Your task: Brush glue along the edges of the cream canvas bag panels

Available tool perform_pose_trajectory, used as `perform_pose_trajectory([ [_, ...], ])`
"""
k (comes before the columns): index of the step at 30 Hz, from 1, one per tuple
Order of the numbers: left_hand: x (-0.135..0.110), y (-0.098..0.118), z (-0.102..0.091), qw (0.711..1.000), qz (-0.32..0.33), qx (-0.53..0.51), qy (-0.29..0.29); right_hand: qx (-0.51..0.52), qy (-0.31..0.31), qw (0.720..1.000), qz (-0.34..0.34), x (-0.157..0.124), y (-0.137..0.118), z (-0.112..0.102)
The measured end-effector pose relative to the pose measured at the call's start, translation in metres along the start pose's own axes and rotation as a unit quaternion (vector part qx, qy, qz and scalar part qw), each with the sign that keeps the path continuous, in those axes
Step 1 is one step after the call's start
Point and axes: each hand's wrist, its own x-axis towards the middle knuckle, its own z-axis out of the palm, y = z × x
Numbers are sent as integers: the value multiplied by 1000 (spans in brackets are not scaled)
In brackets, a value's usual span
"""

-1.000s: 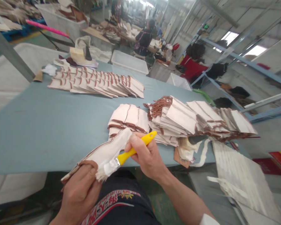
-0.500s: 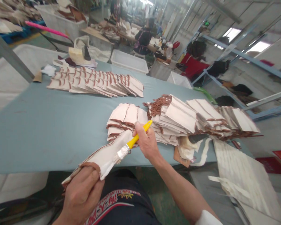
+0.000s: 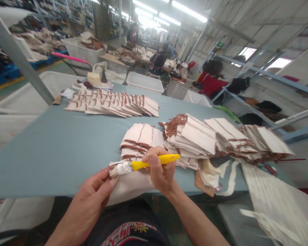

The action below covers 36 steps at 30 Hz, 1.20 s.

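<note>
Cream panel [image 3: 132,184] with brown edging, held between the two hands at the near side of the counter [image 3: 74,147]. The left hand [image 3: 94,191] pinches its left end between thumb and fingers; the right hand [image 3: 163,174] is closed around the yellow handle of a brush [image 3: 140,165], whose white-coated head lies over the panel's upper edge, beside the left fingertips. Whether bristles touch skin cannot be told. With the head so near, a slight overshoot could smear the left fingers, and they in turn could mark the pale face. Should the pinch loosen, the panel could shift under the brush and the coating run uneven. A backward swing of the right hand could disturb the panel stack [image 3: 141,136] just beyond it.

Containers lie farther out. Past the counter's far edge, ahead of both hands, a white bin [image 3: 146,87] shows its pale interior. Far ahead of the left hand, a grey-white bin [image 3: 83,54] holds brown and cream pieces; nearer on that side is a wide white tub [image 3: 64,80], its contents not distinguishable.
</note>
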Motion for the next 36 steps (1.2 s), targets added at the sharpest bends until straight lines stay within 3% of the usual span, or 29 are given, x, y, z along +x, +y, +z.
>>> perform_pose_trajectory([
  [3,-6,0,4,997,-23,-39,-58,-43,-8,993,-108,3,6,-4],
  [5,-9,-2,4,996,-34,-65,-55,-76,-8,984,-159,2,9,-7],
  [9,-12,-2,7,991,-56,-118,-35,-126,22,976,-179,-4,15,-9],
  [13,-14,0,14,986,-74,-152,2,-114,31,962,-245,-3,17,-7],
  [18,-15,0,21,981,-87,-170,34,-84,-16,956,-279,1,14,-13],
  [25,-10,1,32,985,-88,-143,45,-126,-111,958,-234,4,24,-13],
  [27,-8,1,35,984,-91,-144,52,-110,-106,965,-211,7,27,-10],
  [29,-6,3,38,984,-83,-142,70,-85,-61,981,-161,10,25,-12],
  [33,-5,5,41,984,-71,-132,100,2,44,999,-21,15,13,-37],
  [34,-5,5,41,983,-73,-133,103,13,34,999,3,17,10,-43],
  [36,-5,3,43,983,-77,-134,103,1,-43,999,13,23,9,-53],
])
